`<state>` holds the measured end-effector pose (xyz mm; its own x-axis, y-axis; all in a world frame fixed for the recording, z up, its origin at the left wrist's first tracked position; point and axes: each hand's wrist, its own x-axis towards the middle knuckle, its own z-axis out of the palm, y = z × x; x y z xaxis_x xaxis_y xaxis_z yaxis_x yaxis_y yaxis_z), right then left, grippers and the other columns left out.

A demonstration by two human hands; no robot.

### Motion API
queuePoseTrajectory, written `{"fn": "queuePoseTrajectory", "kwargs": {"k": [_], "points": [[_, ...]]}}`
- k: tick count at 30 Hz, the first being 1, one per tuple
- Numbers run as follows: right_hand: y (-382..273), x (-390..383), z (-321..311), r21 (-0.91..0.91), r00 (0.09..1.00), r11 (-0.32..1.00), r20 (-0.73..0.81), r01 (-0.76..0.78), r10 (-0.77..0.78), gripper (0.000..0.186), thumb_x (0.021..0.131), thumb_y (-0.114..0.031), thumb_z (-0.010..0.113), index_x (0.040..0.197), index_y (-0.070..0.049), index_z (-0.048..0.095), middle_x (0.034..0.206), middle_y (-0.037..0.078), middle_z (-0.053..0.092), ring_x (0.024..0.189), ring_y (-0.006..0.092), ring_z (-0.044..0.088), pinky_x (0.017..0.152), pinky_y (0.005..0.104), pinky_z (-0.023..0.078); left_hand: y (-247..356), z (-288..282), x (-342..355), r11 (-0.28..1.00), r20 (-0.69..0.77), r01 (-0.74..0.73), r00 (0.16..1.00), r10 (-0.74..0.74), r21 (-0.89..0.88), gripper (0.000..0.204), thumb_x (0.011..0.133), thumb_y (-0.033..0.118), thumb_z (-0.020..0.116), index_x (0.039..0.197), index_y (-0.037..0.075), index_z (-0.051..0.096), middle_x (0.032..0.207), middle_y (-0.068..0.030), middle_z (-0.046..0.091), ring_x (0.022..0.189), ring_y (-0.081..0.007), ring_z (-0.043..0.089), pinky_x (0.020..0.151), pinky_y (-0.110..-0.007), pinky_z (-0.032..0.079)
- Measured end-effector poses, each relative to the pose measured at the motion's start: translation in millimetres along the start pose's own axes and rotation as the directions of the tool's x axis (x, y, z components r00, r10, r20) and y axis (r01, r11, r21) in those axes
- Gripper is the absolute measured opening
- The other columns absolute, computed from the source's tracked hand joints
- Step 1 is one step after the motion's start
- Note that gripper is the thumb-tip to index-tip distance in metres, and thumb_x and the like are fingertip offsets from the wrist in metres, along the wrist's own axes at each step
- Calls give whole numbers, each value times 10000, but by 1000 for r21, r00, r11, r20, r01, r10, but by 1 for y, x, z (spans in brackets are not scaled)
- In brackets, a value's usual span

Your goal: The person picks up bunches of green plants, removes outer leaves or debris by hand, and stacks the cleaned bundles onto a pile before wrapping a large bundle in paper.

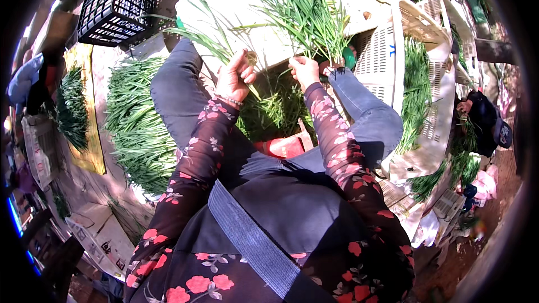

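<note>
My left hand (pixel 234 78) is closed round the stalk ends of a small bunch of chives (pixel 216 36), whose long leaves fan out up and to the left. My right hand (pixel 306 72) is pinched at the front edge of a white board (pixel 196 8); whatever lies between its fingertips is too small to make out. Just beyond that hand, a larger pile of loose chives (pixel 306 14) lies on the board, stalk ends toward me. Below both hands, between my legs, is a heap of green and yellowish leaf scraps (pixel 275 109).
A thick stack of chives (pixel 137 118) lies on my left, with another bundle (pixel 73 106) on yellow sheeting farther out. At right stands a cream slatted crate (pixel 373 59) near more chives (pixel 414 90). A black crate (pixel 115 8) stands far left. Something red (pixel 283 146) sits between my thighs.
</note>
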<state>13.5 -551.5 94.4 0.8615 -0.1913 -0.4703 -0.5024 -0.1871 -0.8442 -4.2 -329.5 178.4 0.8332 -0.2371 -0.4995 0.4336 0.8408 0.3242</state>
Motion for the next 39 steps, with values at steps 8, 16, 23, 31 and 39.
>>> {"fn": "queuePoseTrajectory", "kwargs": {"k": [8, 16, 23, 31, 39], "points": [[-75, -115, -7, -117, 941, 986, 331, 120, -75, 193, 893, -206, 598, 833, -24, 618, 700, 64, 649, 640, 146, 643, 542, 273, 480, -50, 4, 5, 924, -7, 203, 977, -212, 324, 196, 859, 179, 669, 995, 46, 624, 827, -35, 639, 698, -116, 593, 570, -245, 450], [-58, -113, -61, -462, 613, 594, 787, 658, -66, 257, 779, -252, 624, 976, -89, 649, 826, 152, 655, 859, 333, 631, 791, 435, 490, -11, -8, 13, 985, 141, 175, 975, -172, -8, 152, 922, 85, 553, 1046, -2, 568, 935, -34, 550, 712, -104, 493, 565, -224, 411], [4, 21, -60, -308, 988, 940, 3, -146, 155, 219, 816, -226, 669, 846, -10, 667, 729, 108, 663, 636, 175, 628, 583, 316, 492, -6, 8, -2, 993, 203, 82, 977, -63, -86, 70, 899, 152, 616, 917, 97, 577, 741, 35, 456, 542, -65, 324, 466, -212, 278], [-49, -37, -65, -543, 978, 827, -49, 145, -204, 312, 714, -305, 771, 685, -12, 669, 668, 92, 664, 608, 144, 612, 601, 314, 483, -36, 14, 0, 985, 44, 149, 987, -153, 84, 242, 915, 227, 580, 1077, 50, 548, 592, 43, 365, 593, -112, 390, 553, -269, 339], [-77, -97, -44, -344, 968, 907, 158, 241, -197, 370, 740, -340, 748, 739, 16, 645, 641, 92, 635, 589, 127, 579, 573, 297, 459, -58, 8, 5, 956, 6, 209, 977, -215, 204, 238, 913, 240, 584, 1041, 42, 616, 729, 27, 465, 628, -109, 448, 550, -263, 380]]}}
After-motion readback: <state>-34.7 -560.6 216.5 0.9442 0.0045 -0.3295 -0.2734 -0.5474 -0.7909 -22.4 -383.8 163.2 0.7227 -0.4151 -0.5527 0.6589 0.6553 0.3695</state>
